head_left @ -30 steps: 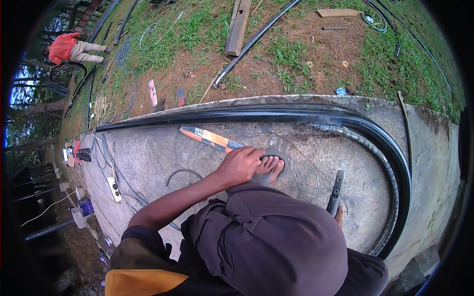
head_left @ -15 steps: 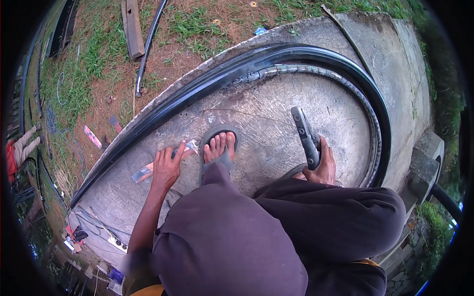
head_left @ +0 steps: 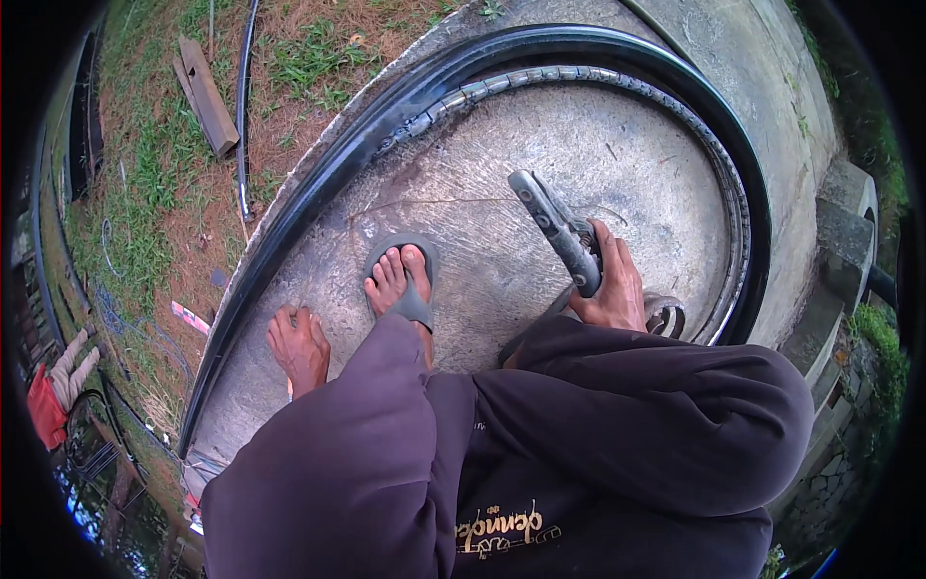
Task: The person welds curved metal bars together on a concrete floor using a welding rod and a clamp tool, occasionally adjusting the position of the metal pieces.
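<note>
My right hand (head_left: 615, 285) is wrapped around a dark grey tool (head_left: 558, 236) with a long, bolted metal bar; its exact kind does not show. The bar leans up and left above the concrete, and the hand hides its rear part. Beside that hand is a round metal piece (head_left: 666, 314), partly covered by my leg. My left hand (head_left: 299, 349) is low over the concrete, left of my sandalled foot (head_left: 400, 280), with its fingers curled down. A pale sliver (head_left: 289, 388) shows at its wrist; whatever lies under the hand is hidden.
A thick black hose or strip (head_left: 289, 217) curves around the slab, with a segmented metallic strip (head_left: 579, 73) inside the bend. Beyond the concrete edge lie wooden planks (head_left: 207, 96), a dark pipe (head_left: 244, 116) and grass. Another person in red (head_left: 46, 407) is at far left.
The view has shifted, and my left hand has drawn back toward my leg. The orange-and-blue flat strip formerly under it no longer shows on the concrete. My right hand still grips the tool.
</note>
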Demonstrator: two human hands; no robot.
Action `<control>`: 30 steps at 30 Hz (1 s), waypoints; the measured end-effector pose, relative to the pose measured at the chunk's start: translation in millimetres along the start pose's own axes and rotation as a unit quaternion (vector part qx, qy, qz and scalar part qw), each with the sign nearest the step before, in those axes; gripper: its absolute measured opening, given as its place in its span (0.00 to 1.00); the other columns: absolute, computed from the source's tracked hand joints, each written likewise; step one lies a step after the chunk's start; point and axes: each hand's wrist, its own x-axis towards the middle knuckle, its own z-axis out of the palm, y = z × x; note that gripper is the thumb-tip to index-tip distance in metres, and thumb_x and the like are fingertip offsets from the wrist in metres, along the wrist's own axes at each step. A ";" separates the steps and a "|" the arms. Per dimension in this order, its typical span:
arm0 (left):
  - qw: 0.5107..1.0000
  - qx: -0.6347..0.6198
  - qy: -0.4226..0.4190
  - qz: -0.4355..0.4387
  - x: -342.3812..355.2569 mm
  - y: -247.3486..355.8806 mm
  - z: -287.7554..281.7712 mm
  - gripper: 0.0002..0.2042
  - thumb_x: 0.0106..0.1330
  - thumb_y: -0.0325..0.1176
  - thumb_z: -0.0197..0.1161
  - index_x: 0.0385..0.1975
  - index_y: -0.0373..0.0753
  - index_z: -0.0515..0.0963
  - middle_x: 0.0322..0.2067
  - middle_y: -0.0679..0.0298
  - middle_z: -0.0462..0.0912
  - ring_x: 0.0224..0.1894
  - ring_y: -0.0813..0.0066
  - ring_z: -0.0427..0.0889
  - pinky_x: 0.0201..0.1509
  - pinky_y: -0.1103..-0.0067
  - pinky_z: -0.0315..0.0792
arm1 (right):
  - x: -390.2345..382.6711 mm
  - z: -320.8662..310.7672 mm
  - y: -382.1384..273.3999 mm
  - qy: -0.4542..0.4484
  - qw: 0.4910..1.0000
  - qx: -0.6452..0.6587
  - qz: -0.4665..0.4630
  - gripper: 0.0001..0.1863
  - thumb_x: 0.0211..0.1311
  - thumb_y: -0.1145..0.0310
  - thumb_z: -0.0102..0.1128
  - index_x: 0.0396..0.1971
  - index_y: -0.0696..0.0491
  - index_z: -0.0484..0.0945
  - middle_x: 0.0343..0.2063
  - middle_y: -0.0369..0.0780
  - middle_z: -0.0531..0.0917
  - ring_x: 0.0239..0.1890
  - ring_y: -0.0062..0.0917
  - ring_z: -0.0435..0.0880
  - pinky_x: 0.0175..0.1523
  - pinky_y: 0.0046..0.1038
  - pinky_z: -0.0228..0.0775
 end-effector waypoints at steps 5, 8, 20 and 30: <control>0.986 0.048 0.161 -0.016 17.2 22.3 15.7 0.21 0.75 0.40 0.45 0.65 0.47 0.72 0.66 0.59 0.73 0.65 0.57 0.72 0.65 0.54 0.62 | -1.1 -5.4 10.0 0.028 0.999 0.013 0.013 0.50 0.39 0.74 0.68 0.71 0.52 0.61 0.45 0.51 0.74 0.51 0.51 0.78 0.57 0.44 0.71; 0.993 0.069 -0.067 0.067 11.5 1.5 -17.5 0.27 0.74 0.36 0.49 0.73 0.44 0.60 0.64 0.60 0.71 0.61 0.65 0.73 0.63 0.62 0.65 | -1.8 -5.3 17.6 0.043 0.998 0.018 0.031 0.50 0.39 0.75 0.67 0.70 0.52 0.61 0.46 0.51 0.75 0.51 0.51 0.78 0.57 0.44 0.71; 0.988 0.150 0.024 0.024 -5.4 -18.5 30.8 0.33 0.79 0.41 0.43 0.79 0.46 0.40 0.81 0.64 0.32 0.82 0.68 0.30 0.77 0.66 0.45 | 2.2 -6.6 21.1 0.047 0.996 0.068 0.023 0.51 0.38 0.74 0.71 0.71 0.49 0.61 0.46 0.49 0.74 0.51 0.48 0.77 0.57 0.44 0.70; 0.893 -0.066 -0.445 0.030 109.9 -93.3 -121.1 0.13 0.73 0.35 0.53 0.53 0.37 0.72 0.55 0.53 0.72 0.56 0.55 0.77 0.53 0.62 0.72 | 8.6 -13.8 47.4 0.073 0.980 0.181 0.045 0.51 0.38 0.74 0.71 0.71 0.51 0.61 0.50 0.49 0.75 0.56 0.47 0.77 0.62 0.41 0.70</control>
